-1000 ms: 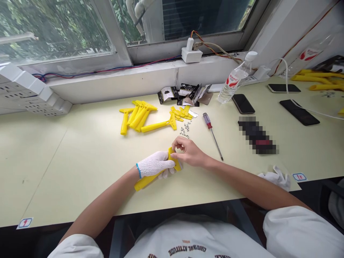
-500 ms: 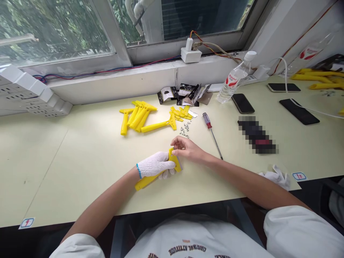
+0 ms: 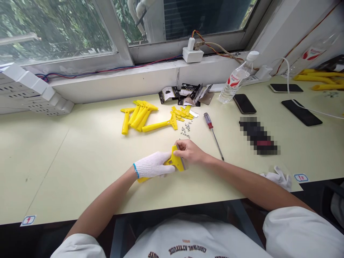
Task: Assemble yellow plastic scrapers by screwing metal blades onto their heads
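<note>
A yellow scraper (image 3: 177, 162) with a thin blade along its head is held low over the table's near side. My left hand (image 3: 154, 165), in a white knit glove with a blue cuff edge, wraps its handle. My bare right hand (image 3: 189, 150) pinches the upper end of the scraper's head, its fingertips partly hidden. Small metal screws or nuts (image 3: 186, 129) lie scattered beyond my right hand. Behind them is a pile of yellow plastic pieces (image 3: 182, 113). Another yellow scraper handle (image 3: 159, 126) lies beside these, left of the pile.
Several yellow handles (image 3: 139, 114) lie stacked farther left. A screwdriver (image 3: 213, 136) rests to the right. Black card packages (image 3: 185, 95) and a water bottle (image 3: 236, 79) stand near the sill. Phones (image 3: 244, 104) and a white glove (image 3: 278, 178) are on the right.
The scraper has turned so that its head's broad face shows more. My right hand has shifted slightly right and down with it; both hands keep hold.
</note>
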### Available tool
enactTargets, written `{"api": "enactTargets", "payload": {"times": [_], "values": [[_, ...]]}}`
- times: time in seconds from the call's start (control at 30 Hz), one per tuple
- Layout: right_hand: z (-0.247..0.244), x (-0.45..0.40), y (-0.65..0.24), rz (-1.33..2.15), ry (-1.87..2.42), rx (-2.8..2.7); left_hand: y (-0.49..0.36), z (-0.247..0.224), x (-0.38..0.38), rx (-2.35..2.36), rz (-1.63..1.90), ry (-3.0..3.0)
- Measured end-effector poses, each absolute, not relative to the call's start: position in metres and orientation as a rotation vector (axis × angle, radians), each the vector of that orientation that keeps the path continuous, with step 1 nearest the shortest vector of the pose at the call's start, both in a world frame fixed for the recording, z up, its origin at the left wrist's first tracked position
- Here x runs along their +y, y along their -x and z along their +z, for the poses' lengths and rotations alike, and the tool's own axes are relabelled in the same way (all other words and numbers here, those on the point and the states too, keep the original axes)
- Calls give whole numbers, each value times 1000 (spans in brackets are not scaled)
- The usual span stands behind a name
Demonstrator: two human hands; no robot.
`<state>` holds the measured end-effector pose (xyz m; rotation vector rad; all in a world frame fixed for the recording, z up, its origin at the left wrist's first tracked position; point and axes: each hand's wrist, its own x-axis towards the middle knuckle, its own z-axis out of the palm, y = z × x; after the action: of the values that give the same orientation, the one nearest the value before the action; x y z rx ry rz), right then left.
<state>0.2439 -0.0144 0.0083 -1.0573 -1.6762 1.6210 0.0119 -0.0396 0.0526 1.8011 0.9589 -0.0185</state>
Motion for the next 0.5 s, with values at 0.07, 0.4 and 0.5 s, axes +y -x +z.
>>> {"api": "enactTargets", "payload": {"times": [0.07, 0.4, 0.5], "values": [[8, -13, -245, 1615, 1098, -1607, -11, 56, -41, 1172, -44, -2099], [7, -5, -248, 1664, 1170, -1366, -18, 28, -44, 1373, 237, -2606], [5, -4, -249, 1684, 1156, -1337, -15, 21, -42, 1367, 301, -2656]]}}
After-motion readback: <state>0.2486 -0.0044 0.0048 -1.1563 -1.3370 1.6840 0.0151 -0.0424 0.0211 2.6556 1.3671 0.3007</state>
